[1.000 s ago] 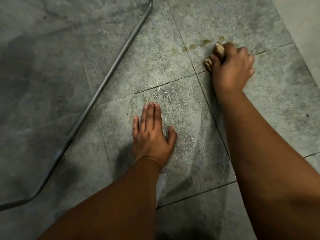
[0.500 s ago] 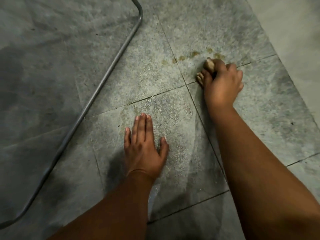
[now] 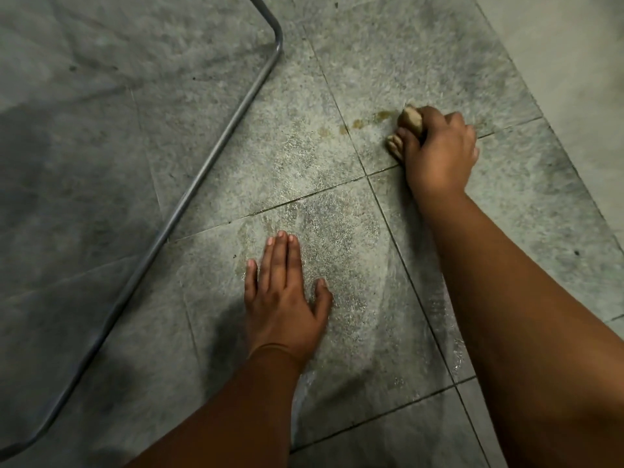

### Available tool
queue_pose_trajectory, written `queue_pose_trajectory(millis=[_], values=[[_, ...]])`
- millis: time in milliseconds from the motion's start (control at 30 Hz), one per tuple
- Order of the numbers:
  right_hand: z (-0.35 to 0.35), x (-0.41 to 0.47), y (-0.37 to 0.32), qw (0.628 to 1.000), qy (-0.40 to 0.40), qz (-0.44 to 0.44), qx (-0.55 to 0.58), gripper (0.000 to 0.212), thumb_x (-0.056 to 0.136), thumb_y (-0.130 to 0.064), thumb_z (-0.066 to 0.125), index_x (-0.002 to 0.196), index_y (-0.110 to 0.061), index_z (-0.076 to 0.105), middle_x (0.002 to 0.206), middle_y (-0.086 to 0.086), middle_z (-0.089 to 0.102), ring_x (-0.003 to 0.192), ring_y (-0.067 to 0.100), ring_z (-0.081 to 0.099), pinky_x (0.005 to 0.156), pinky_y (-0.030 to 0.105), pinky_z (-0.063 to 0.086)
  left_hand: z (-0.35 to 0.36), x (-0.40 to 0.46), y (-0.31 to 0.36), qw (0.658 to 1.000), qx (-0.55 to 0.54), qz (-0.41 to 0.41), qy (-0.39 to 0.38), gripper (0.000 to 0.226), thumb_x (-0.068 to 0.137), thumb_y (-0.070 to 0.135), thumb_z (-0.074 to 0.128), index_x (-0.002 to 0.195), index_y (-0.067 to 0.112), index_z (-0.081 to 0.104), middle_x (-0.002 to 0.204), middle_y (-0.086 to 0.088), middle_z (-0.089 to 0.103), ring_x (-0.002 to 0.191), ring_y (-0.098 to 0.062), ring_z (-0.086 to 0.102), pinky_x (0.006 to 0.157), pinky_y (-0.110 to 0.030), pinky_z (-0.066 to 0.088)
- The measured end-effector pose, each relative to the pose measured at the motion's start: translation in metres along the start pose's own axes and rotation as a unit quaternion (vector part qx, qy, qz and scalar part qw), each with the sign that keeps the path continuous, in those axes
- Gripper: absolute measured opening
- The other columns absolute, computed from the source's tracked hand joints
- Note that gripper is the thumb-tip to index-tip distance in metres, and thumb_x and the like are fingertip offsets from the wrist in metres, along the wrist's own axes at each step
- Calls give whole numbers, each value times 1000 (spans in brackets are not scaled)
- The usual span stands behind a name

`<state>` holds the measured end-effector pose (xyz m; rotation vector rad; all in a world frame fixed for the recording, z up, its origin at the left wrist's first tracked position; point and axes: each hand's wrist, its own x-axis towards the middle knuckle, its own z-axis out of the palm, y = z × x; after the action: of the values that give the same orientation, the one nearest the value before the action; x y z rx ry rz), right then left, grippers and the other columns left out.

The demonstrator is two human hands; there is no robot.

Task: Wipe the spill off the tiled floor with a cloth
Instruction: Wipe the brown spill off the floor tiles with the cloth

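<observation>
A brownish spill (image 3: pixel 357 123) lies as a row of small blotches on the grey tiled floor (image 3: pixel 422 62), just left of my right hand. My right hand (image 3: pixel 439 153) presses a bunched tan cloth (image 3: pixel 411 119) onto the tile at the spill's right end; only the cloth's top and a bit by my thumb show. My left hand (image 3: pixel 283 298) lies flat on a nearer tile, fingers together, holding nothing. A damp, shiny sheen (image 3: pixel 324 231) covers the tiles between the hands.
A bent grey metal tube (image 3: pixel 189 197), part of a furniture frame, runs diagonally across the floor at the left. A paler surface (image 3: pixel 574 55) borders the tiles at the upper right. Dark grout lines cross between the hands.
The view has shifted, so both hands sit lower in the frame. My right hand stays on the cloth at the spill's right end. My left hand stays flat.
</observation>
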<state>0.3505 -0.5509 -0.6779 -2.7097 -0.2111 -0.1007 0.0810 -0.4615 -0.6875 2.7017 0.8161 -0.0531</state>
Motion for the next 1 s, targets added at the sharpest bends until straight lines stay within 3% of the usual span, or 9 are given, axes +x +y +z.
queue_pose_trajectory(millis=[200,367,467,600,733,800,1000], values=[[17,29,-31,995,28,93,25,38,89,-43,57,125,-31,56,127,4,53,121,27,43,94,42,31,1,1,0,1000,2,1,17,71,89,48,37,150,12,32,158,-5,26,147,-16,17,119,-41,8],[2,-10,-27,995,-73,-54,47,39,90,-42,59,128,-34,55,119,7,55,114,30,46,90,38,34,0,1,0,1000,6,2,9,72,89,49,37,152,13,28,159,-5,23,148,-16,14,119,-40,4],[-10,-33,-1,994,-66,-82,12,39,90,-40,58,129,-35,54,116,7,54,112,31,45,86,39,34,-1,0,0,1000,8,6,3,73,90,49,36,152,13,25,160,-5,20,148,-15,11,119,-39,3],[-14,4,23,1000,-8,11,-16,37,90,-44,54,126,-33,54,124,9,52,119,33,42,94,44,34,0,1,-1,1000,14,6,-1,74,90,48,37,154,14,21,162,-3,14,149,-14,6,119,-38,0],[-2,38,2,992,42,118,12,38,88,-45,54,124,-36,55,128,4,52,120,29,43,94,44,34,0,1,0,1000,20,5,15,73,89,47,38,152,12,26,160,-5,20,148,-15,11,119,-40,4],[7,39,-16,990,44,130,34,35,88,-41,55,122,-37,56,126,2,53,120,26,44,93,42,33,1,0,0,1000,20,6,19,73,89,47,36,152,12,26,160,-5,20,148,-15,11,119,-41,5],[30,-9,-72,994,-62,-54,68,31,89,-44,59,119,-39,59,118,-4,55,109,20,44,78,30,24,1,0,2,999,18,5,39,73,87,45,39,150,10,31,158,-7,27,147,-18,18,120,-42,9]])
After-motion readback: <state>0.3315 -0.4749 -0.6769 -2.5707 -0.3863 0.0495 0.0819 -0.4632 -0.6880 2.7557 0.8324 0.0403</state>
